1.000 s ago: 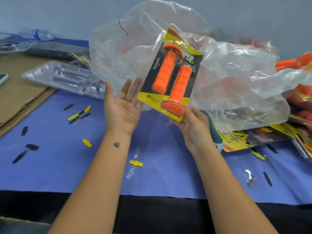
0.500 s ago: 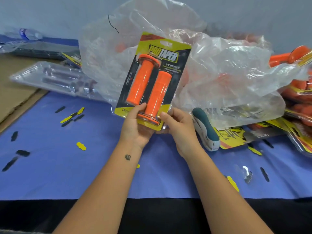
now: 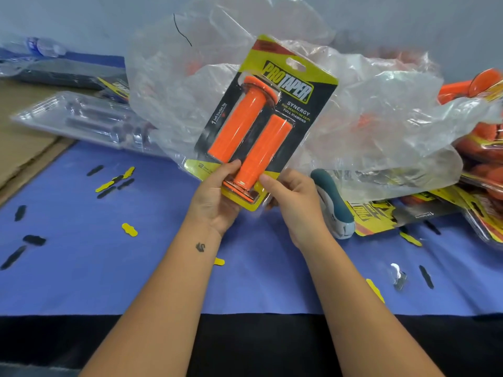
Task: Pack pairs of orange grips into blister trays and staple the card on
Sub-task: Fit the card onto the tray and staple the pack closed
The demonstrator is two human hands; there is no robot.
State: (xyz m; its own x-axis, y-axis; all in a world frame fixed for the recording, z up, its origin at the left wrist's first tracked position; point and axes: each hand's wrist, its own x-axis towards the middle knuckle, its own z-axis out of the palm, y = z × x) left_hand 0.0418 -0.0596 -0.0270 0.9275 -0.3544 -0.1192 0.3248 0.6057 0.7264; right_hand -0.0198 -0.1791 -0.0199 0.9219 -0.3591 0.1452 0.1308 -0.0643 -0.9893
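Nearest the camera, a blue cloth (image 3: 109, 268) covers the desk, strewn with small black and yellow card offcuts (image 3: 129, 229). Above it, both hands hold up a packed blister card (image 3: 266, 121) by its lower end: the left hand (image 3: 215, 194) has its thumb on the front and fingers curled behind the bottom-left corner, and the right hand (image 3: 294, 197) pinches the bottom-right corner the same way. A second ago the left hand was open-palmed and off the pack; now it grips, and the pack faces the camera more squarely, tilted to the right. Two orange grips (image 3: 245, 126) sit side by side in the blister. Just right of the right hand lies a teal-handled stapler (image 3: 332, 202). Beyond are a crumpled clear plastic bag (image 3: 367, 118), finished packs (image 3: 479, 170) at far right and empty blister trays (image 3: 81, 118) at left.
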